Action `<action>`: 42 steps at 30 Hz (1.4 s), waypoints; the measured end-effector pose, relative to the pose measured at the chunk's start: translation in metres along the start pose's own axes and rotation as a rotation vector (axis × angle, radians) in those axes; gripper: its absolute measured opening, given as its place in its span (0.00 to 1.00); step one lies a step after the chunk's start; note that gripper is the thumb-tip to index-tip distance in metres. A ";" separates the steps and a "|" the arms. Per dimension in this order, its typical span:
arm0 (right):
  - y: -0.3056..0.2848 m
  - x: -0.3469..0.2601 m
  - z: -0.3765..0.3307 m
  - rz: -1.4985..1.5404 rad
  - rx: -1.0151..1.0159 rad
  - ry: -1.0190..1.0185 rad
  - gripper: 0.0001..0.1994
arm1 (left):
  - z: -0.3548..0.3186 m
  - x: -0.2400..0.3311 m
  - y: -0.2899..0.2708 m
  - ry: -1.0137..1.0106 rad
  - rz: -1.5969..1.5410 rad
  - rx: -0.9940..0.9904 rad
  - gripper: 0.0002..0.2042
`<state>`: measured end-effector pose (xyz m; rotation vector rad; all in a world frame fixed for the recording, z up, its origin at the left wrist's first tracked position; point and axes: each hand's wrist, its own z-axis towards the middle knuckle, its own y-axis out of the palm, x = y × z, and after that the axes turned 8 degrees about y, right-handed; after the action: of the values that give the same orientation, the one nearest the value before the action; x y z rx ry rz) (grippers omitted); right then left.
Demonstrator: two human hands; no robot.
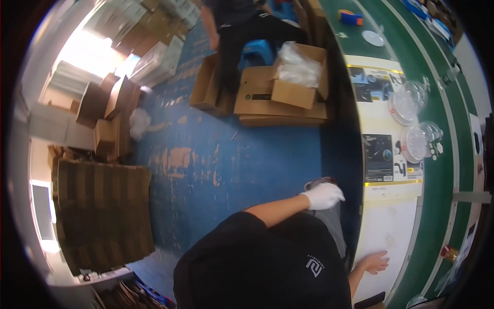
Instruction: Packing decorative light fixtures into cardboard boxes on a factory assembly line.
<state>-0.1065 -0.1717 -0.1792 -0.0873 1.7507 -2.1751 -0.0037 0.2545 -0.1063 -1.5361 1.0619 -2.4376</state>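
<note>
So the thin grey plastic bag (329, 206) is hanging down by the person's lap, just beside the edge of the long white and green workbench (442, 170), and it's looking soft, floppy and very light, so the rim seems the sensible place to be taking hold of it. The white-gloved left hand (323, 196) is doing just that, fingers curled over the bag's top edge. The bare right hand (374, 261) is lying flat on the white bench top, fingers spread, holding nothing. Further along the bench two clear round plastic lids (411, 123) are sitting on a printed sheet. Out on the worn blue floor (216, 154), one open brown cardboard box (298, 77) of clear wrapping is standing by another person's legs (231, 46).
</note>
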 end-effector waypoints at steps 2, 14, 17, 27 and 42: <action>0.000 -0.001 0.002 0.034 -0.010 0.006 0.32 | -0.085 -0.015 -0.025 -0.334 0.043 0.124 0.13; -0.112 -0.045 -0.106 1.103 -0.856 -0.445 0.12 | -0.193 -0.048 -0.028 -0.761 -0.067 0.485 0.18; -0.175 -0.070 -0.155 1.134 -1.501 -0.534 0.08 | -0.055 -0.003 -0.022 -0.399 -0.282 0.433 0.19; -0.177 -0.085 -0.177 1.350 -1.331 -0.482 0.16 | 0.108 0.164 0.018 0.484 -0.305 0.129 0.18; -0.193 -0.067 -0.184 1.317 -1.339 -0.636 0.10 | 0.086 0.151 0.029 -0.286 -1.321 0.332 0.25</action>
<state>-0.1354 0.0556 -0.0271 0.0514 1.6725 0.0750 -0.0164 0.1275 0.0150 -2.8087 -0.6685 -2.5031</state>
